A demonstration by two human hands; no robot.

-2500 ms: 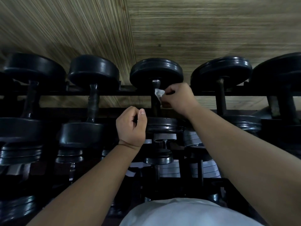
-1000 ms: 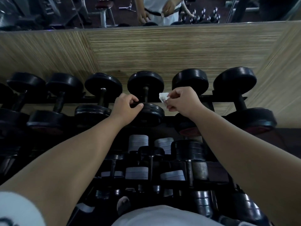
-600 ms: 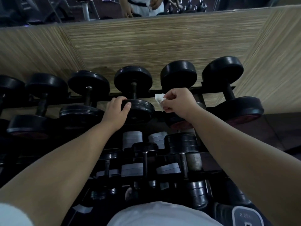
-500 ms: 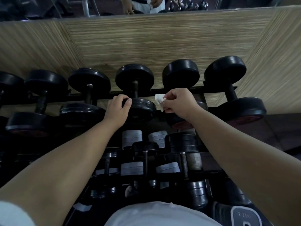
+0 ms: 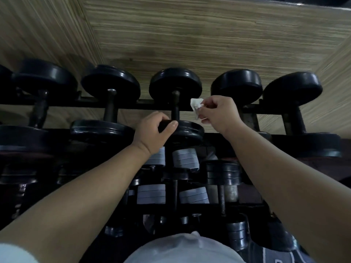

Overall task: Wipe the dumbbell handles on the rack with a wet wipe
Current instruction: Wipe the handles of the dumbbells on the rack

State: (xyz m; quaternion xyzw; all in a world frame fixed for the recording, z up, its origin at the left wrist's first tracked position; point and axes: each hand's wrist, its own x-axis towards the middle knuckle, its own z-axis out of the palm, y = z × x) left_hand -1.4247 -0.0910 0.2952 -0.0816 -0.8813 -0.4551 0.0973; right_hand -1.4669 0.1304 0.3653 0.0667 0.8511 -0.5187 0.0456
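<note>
Several black dumbbells lie across the top tier of a dark rack point(image 5: 152, 106). My left hand point(image 5: 153, 130) grips the near plate of the middle dumbbell point(image 5: 187, 130), thumb over its rim. Its thin dark handle point(image 5: 175, 107) runs back to the far plate point(image 5: 175, 85). My right hand point(image 5: 218, 113) pinches a small crumpled white wet wipe point(image 5: 196, 107) just right of that handle, close to it; contact is not clear. The handle of the dumbbell to the right point(image 5: 248, 118) is partly hidden behind my right wrist.
A wood-grain wall panel point(image 5: 190, 35) stands right behind the rack. Lower tiers hold smaller dumbbells with grey plates point(image 5: 185, 158) and chrome ones point(image 5: 224, 173). More black dumbbells point(image 5: 110, 88) fill the row to the left and right.
The camera has dipped and moved closer, so the mirror strip is out of view. My left hand still grips the near plate. My right hand with the wipe stays beside the middle handle.
</note>
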